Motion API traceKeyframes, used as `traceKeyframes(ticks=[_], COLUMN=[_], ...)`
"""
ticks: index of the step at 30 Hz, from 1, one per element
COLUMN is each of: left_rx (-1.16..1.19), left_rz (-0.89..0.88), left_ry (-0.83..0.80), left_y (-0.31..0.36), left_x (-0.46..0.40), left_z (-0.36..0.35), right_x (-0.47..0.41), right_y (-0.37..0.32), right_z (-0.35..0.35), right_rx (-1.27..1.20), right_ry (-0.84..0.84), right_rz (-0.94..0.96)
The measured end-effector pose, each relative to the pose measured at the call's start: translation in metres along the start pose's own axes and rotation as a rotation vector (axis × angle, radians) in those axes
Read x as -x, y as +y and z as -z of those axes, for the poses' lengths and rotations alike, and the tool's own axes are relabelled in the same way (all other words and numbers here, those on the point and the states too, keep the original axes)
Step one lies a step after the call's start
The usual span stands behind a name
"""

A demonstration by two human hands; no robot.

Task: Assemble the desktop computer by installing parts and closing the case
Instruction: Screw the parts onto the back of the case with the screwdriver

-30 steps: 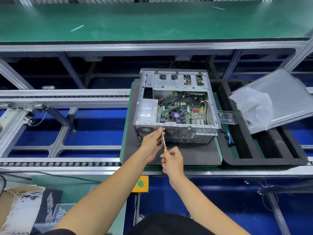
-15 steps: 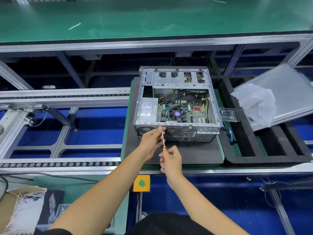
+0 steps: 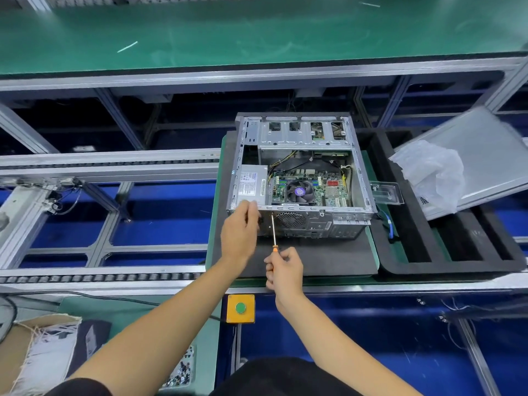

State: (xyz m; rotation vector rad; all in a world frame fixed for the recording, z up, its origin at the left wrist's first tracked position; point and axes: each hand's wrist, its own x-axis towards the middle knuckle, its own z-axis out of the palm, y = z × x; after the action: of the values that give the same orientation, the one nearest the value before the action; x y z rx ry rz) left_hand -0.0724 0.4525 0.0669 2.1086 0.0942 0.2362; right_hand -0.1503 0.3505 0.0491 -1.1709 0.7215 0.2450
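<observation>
two hands work at the near wall of the open computer case (image 3: 303,178), which lies on its side on a dark foam mat (image 3: 314,258), its open face up. the right hand (image 3: 285,270) is curled round the orange handle of a thin screwdriver (image 3: 273,230), whose steel shaft runs up to the case's near wall just left of the round fan grille (image 3: 291,220). the left hand (image 3: 240,232) is blurred at the case's near left corner, fingertips touching the rim in front of the power supply (image 3: 251,187); whether it pinches anything i cannot tell.

the step in hand looks like driving a screw through the near wall to fix the power supply, so the case is far from closed. the next move likely calls for keeping the tip seated square in the screw head and turning with steady push while the other hand braces the case; a tilted shaft could slip off.

the case is bare stamped sheet steel, boxy, with punched slots and sharp folded edges. inside it sits a green circuit board with a round black fan (image 3: 298,192). right of the case a flat grey side panel (image 3: 485,155) leans over a black foam tray (image 3: 445,252), with a crumpled thin plastic bag (image 3: 431,172) on it. below the case a green button sits in a yellow box (image 3: 240,308).
</observation>
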Motion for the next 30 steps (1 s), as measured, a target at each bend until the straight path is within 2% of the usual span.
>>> traceKeyframes(ticks=[2, 3, 7, 9, 12, 17, 20, 27, 30], left_rx=[-0.095, -0.140, -0.444, -0.447, -0.347, -0.349, -0.353, -0.310, -0.324], left_rz=[-0.210, -0.272, -0.412, -0.449, -0.408, -0.339, -0.331, -0.363, -0.368], left_ry=[0.123, 0.084, -0.468, -0.567, -0.574, -0.582, -0.595, -0.583, -0.582], left_y=[0.004, 0.006, 0.007, 0.000, -0.005, -0.004, -0.004, -0.004, -0.005], left_x=[-0.015, -0.028, -0.074, -0.080, -0.082, -0.083, -0.084, -0.085, -0.086], left_z=[0.006, 0.007, 0.005, 0.004, 0.005, 0.003, 0.003, 0.001, 0.000], right_x=[-0.001, -0.001, -0.001, -0.002, -0.005, -0.006, -0.006, -0.001, -0.001], right_y=[0.000, 0.000, 0.001, 0.001, 0.003, 0.003, -0.001, 0.000, -0.001], right_z=[0.001, 0.001, 0.001, 0.001, 0.003, 0.001, 0.000, 0.001, 0.001], right_rx=[0.005, 0.003, -0.035, -0.035, -0.009, -0.012, -0.041, -0.024, -0.060], right_ry=[0.004, 0.007, 0.023, 0.037, 0.063, 0.085, 0.068, 0.095, 0.062], right_rz=[0.001, 0.003, -0.003, -0.014, -0.008, -0.052, -0.100, 0.010, -0.057])
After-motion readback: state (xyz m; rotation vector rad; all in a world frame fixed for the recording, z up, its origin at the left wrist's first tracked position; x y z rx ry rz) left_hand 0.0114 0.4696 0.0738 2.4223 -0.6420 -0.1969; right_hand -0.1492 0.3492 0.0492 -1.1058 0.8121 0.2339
